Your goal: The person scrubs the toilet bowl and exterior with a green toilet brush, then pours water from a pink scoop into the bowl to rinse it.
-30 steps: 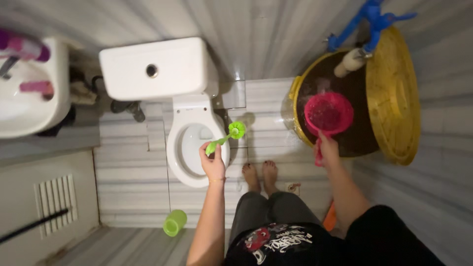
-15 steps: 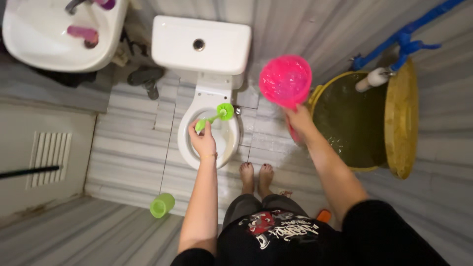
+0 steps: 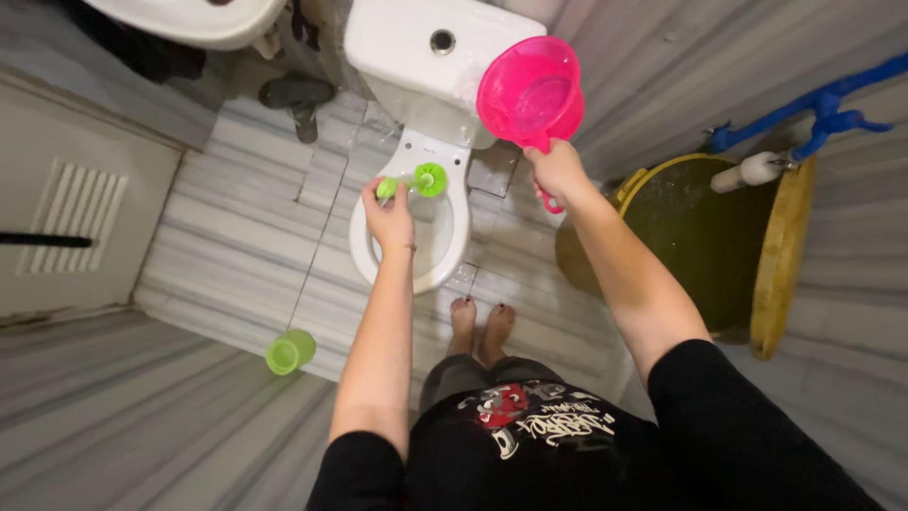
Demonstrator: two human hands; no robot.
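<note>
Far left: a white vent grille (image 3: 71,210) in the wall panel, with a dark rod (image 3: 43,240) lying across it
Near left floor: a green cup (image 3: 289,351) on its side on the striped tiles, well apart from my feet
Far, left of centre: the rim of a white sink (image 3: 194,17) at the top edge, and a dark slipper (image 3: 297,95) on the floor beside the toilet's base
My left hand (image 3: 391,220): fingers closed round the handle of the green toilet brush (image 3: 416,181); the hand hangs over the left rim of the bowl
Green toilet brush: its round head sits over the far part of the bowl, handle running back left into my fist
Toilet (image 3: 411,232): white, seat open, cistern (image 3: 426,43) at the far end against the wall
My feet (image 3: 479,326): bare, together, on the tiles just near of the bowl
My right hand (image 3: 558,172): clamped on the handle of the pink jug (image 3: 530,93)
Pink jug: held up above the right side of the cistern, its mouth tilted toward the toilet
Right: a big yellow bucket (image 3: 635,185) with dark water inside, its yellow lid (image 3: 780,255) leaning on the right rim
Far right: a blue pipe (image 3: 823,99) along the wall with a white spout (image 3: 752,171) over the bucket
</note>
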